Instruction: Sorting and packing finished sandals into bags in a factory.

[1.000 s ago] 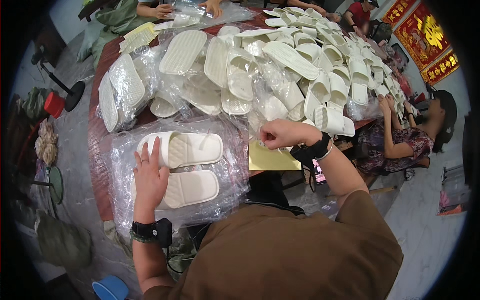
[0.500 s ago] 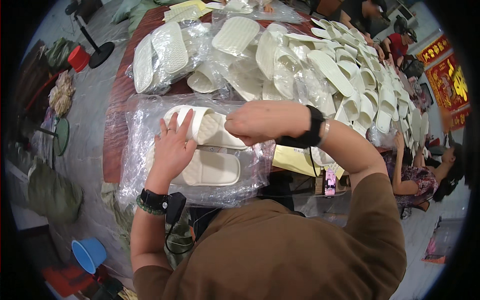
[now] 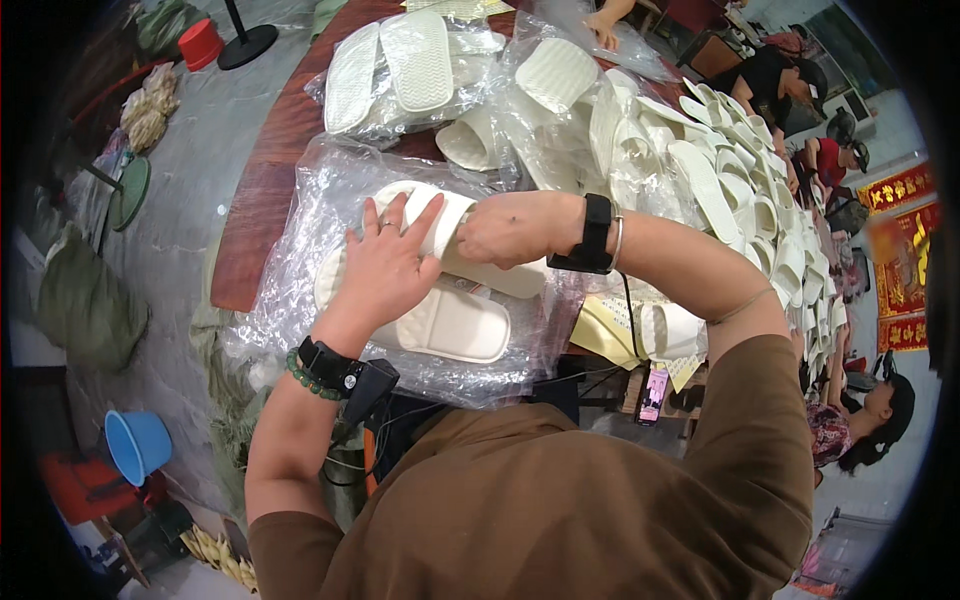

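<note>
Since a second ago the person's right hand (image 3: pixel 515 230) has crossed from above the yellow paper (image 3: pixel 603 330) to the far slipper (image 3: pixel 510 280), and its bunched fingers now sit at the strap's opening. The left hand (image 3: pixel 392 265) stays spread wide over that strap. Both white slippers, the far one and the near slipper (image 3: pixel 470 325), lie side by side on a clear plastic bag (image 3: pixel 335 180), on the near part of the table (image 3: pixel 255 220).

From the head view, dark lines of print run across the yellow paper, too small to make out. Gold characters fill the red banners (image 3: pixel 905 270) at the far right, partly smeared.

The right fingertips are hidden, so I can't tell whether they grip anything. The left hand and wrist cover part of the near slipper. A co-worker's hand (image 3: pixel 604 28) is cut off at the far edge of view.

Red-brown wood shows to the left of the bag, giving the most room for moving. Bagged slippers (image 3: pixel 420 60) crowd the far side, a loose heap of slippers (image 3: pixel 760 190) fills the far right, and the plastic reaches the near edge, close to the person's body.
</note>
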Tool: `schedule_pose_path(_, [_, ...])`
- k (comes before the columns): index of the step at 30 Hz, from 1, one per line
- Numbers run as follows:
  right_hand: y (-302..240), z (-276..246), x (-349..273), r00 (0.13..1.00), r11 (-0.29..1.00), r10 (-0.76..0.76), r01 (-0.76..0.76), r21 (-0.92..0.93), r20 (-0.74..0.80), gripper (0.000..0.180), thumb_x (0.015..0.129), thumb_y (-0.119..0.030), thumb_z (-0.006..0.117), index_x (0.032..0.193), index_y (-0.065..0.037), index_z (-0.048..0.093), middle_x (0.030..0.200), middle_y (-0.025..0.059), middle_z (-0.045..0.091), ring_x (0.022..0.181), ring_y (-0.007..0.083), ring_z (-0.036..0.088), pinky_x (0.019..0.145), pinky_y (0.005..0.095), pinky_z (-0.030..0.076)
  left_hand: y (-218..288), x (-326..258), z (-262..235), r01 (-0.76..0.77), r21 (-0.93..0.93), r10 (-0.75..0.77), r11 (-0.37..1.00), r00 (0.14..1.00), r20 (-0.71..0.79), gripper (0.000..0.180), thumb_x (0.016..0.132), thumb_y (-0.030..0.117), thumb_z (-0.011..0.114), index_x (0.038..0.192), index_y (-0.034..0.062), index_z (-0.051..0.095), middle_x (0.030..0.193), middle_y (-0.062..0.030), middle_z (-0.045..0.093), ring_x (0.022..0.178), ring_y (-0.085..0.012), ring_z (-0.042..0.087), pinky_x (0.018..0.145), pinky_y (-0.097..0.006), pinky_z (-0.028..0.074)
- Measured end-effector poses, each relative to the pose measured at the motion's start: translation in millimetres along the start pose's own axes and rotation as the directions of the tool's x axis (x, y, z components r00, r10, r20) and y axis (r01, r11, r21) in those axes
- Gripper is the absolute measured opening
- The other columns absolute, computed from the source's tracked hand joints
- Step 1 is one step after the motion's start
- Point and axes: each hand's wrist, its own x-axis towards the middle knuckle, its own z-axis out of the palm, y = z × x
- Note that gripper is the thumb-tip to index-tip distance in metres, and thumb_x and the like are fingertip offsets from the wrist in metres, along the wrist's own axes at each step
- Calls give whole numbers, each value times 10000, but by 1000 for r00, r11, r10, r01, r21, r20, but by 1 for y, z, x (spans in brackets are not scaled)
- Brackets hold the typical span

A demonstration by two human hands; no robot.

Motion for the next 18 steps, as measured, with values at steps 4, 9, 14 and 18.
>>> schedule_pose_path(4, [2, 3, 4, 998, 999, 21, -20, -35, 56, 123, 700, -117, 678, 746, -7, 647, 788, 130, 655, 778, 317, 660, 680, 415, 525, 1, 1, 0, -13, 9, 13, 1000, 1000, -11, 679, 851, 303, 482, 1505, 279, 300, 1527, -230, 288, 1375, -572, 211, 1052, -698, 258])
schedule_pose_path(9, [-5, 1, 10, 984, 995, 87, -79, -61, 154, 119, 732, -112, 661, 785, -6, 651, 785, 125, 674, 778, 315, 679, 681, 406, 543, 1, 1, 2, -16, 7, 16, 1000, 999, -28, 683, 852, 300, 496, 1506, 280, 300, 1522, -238, 294, 1369, -578, 220, 1048, -694, 268])
schedule_pose_path(14, [-4, 2, 9, 996, 996, 80, -79, 43, -26, 92, 797, -92, 577, 802, -9, 618, 809, 135, 652, 802, 326, 652, 708, 412, 523, 1, 1, 3, -20, 14, 21, 1000, 999, -47, 684, 851, 299, 501, 1505, 281, 303, 1516, -247, 303, 1369, -575, 225, 1047, -691, 272])
schedule_pose_path(18, [-4, -3, -8, 989, 988, 123, -113, 109, -87, 90, 803, -78, 573, 849, -5, 601, 890, 153, 646, 866, 333, 642, 736, 408, 518, 1, 1, 1, -14, 3, 14, 1000, 999, -36, 684, 849, 301, 503, 1504, 279, 305, 1516, -246, 302, 1370, -574, 224, 1047, -694, 271])
